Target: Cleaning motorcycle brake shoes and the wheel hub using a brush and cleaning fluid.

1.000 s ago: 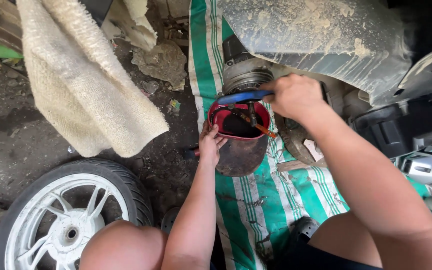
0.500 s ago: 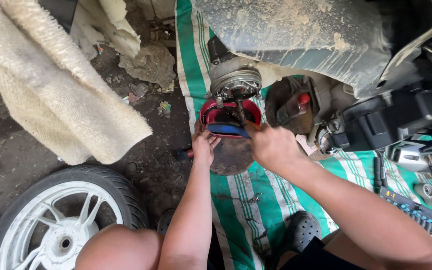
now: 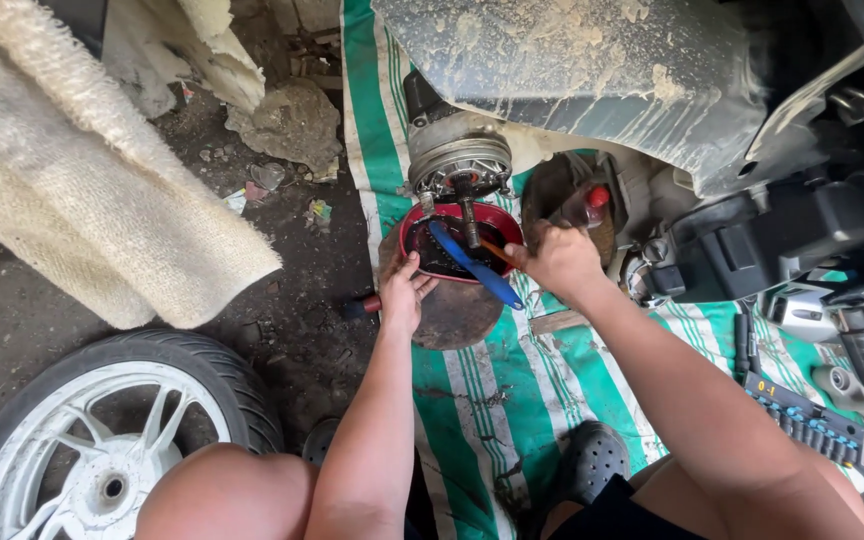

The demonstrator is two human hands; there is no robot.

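Observation:
A red bowl (image 3: 417, 222) of dark liquid sits on a dark round pan (image 3: 457, 315), just below a metal engine hub (image 3: 460, 160). My left hand (image 3: 404, 295) rests on the bowl's near rim and the pan. My right hand (image 3: 557, 260) is closed at the bowl's right side on a blue-handled tool (image 3: 472, 265). The tool lies slanted with its far end in the liquid. A thin orange piece (image 3: 497, 250) also runs into that fist. A clear bottle with a red cap (image 3: 584, 203) shows just behind the right hand; I cannot tell whether it is held.
A mud-caked fender (image 3: 602, 70) hangs over the hub. A green and white striped sheet (image 3: 472, 420) covers the ground. A white wheel with its tyre (image 3: 102, 450) lies lower left, a beige cloth (image 3: 82, 180) upper left, and a blue socket rail (image 3: 822, 430) at right.
My right hand has come down from above the bowl to its right side. The blue tool has turned from lying across the bowl to slanting into it. My left hand stays on the rim.

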